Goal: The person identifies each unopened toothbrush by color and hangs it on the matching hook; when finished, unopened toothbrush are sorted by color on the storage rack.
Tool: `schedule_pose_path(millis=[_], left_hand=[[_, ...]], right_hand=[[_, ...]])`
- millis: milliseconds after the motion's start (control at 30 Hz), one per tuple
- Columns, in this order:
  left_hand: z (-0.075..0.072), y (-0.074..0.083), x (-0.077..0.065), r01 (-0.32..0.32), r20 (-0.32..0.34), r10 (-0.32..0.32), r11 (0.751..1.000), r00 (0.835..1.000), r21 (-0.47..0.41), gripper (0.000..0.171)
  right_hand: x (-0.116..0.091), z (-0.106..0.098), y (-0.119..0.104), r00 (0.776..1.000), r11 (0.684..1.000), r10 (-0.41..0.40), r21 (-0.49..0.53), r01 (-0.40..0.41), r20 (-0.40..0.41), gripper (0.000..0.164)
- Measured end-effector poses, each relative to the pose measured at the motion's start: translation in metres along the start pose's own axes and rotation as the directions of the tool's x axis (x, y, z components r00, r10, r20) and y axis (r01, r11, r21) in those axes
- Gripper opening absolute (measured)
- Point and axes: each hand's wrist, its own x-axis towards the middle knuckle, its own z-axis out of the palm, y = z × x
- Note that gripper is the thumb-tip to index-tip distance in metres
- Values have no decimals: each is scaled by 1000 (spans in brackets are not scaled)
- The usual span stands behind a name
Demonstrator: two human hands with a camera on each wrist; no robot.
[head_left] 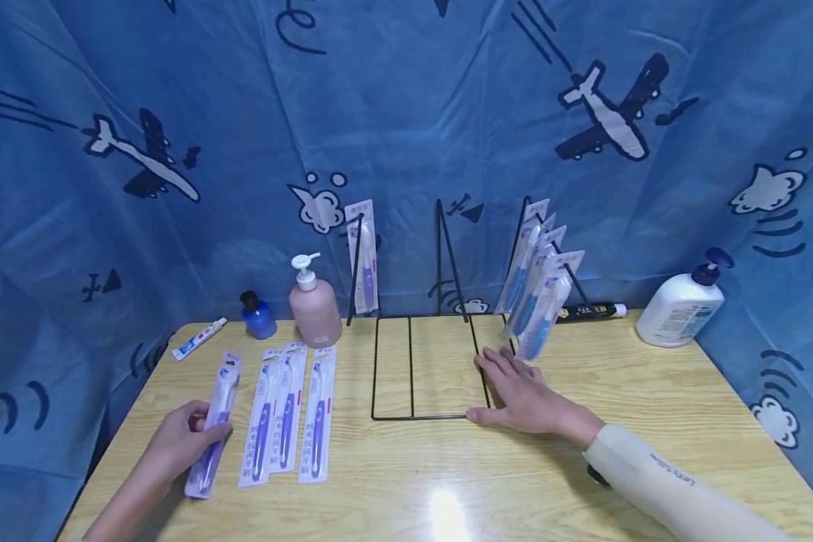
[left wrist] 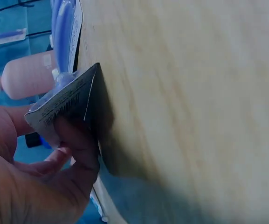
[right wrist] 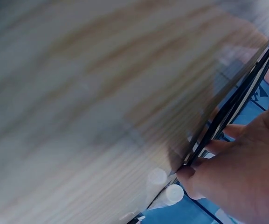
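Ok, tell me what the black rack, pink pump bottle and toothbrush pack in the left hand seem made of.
Black rack: probably coated or painted metal wire, judging by its thin, evenly dark rods. Pink pump bottle: likely plastic, from its soft sheen; glass is possible. Toothbrush pack: apparently clear plastic, since the purple handle shows through, over likely card backing, flat and barcoded.

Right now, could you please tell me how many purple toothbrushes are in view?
5: one toothbrush in the left hand, three on the table, one hanging left on the rack, perhaps hiding others.
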Motion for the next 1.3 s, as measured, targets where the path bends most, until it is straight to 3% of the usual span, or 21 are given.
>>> schedule_pose_path(millis=[233, 367, 467, 600, 667, 700, 833, 900, 1067, 1167, 1233, 1300], left_hand=[[-1, -2, -9, 29, -62, -34, 996, 997, -86, 52], [1, 8, -20, 33, -97, -49, 987, 994, -157, 56], [5, 21, -31, -17, -116, -6, 979, 993, -203, 56], [14, 42, -51, -194, -133, 163, 940, 978, -280, 51], [20, 51, -60, -318, -150, 284, 891, 947, -324, 45], [24, 55, -64, -383, -160, 348, 857, 924, -345, 42], [37, 70, -78, -573, -174, 555, 714, 813, -402, 39], [42, 77, -85, -615, -162, 609, 675, 776, -409, 40], [57, 97, -98, -694, -146, 702, 610, 697, -382, 44], [68, 109, -104, -768, -165, 771, 538, 615, -347, 44], [76, 116, -107, -800, -174, 801, 503, 574, -327, 43], [83, 121, -109, -835, -184, 835, 446, 518, -323, 44]], right_hand=[[-1, -4, -5, 999, 1000, 19, 6, -19, 30, 98], [-1, -5, -5, 999, 1000, 15, 19, -16, 32, 98], [-2, -5, -4, 998, 999, 34, 27, -36, 51, 99], [-2, -3, 0, 999, 999, 31, 28, -32, 44, 99], [-1, 0, 3, 1000, 1000, 8, 16, -8, 21, 99], [-1, 2, 5, 1000, 1000, -3, 12, 3, 10, 99], [0, 5, 9, 1000, 1000, -26, 15, 26, -11, 100], [0, 5, 7, 1000, 999, -18, 35, 18, -4, 100], [-1, 5, 3, 1000, 999, 11, 43, -12, 22, 103], [-1, 7, 6, 1000, 999, 21, 24, -21, 16, 104], [-1, 7, 7, 1000, 999, 22, 26, -22, 9, 104], [-1, 7, 6, 1000, 999, 15, 30, -15, 4, 103]])
